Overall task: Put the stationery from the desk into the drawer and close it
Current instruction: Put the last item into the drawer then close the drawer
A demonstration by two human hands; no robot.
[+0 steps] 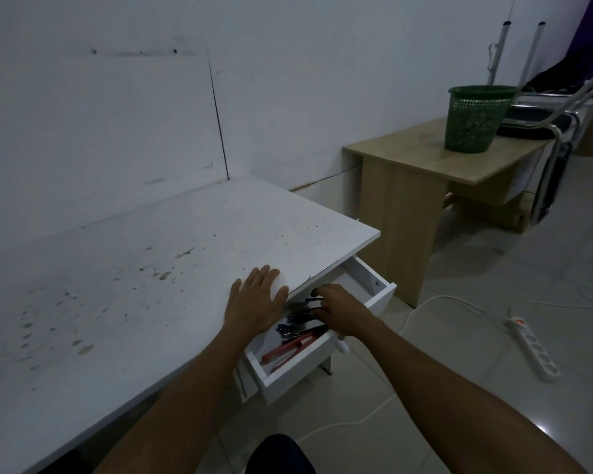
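A white drawer (297,371) stands pulled out under the right end of the white desk (134,268). Inside lie a red stapler-like tool (290,347) and several dark pens and clips (297,323). My left hand (257,302) lies flat, fingers spread, on the desk's edge just above the drawer. My right hand (343,311) reaches down into the drawer with its fingers among the dark items; I cannot tell whether it grips any of them. The drawer's round white knob (341,347) shows just below my right wrist.
A wooden side table (425,165) stands to the right with a green mesh bin (476,118) on it. A chrome chair (558,131) leans by it. A white power strip (531,343) and its cable lie on the tiled floor.
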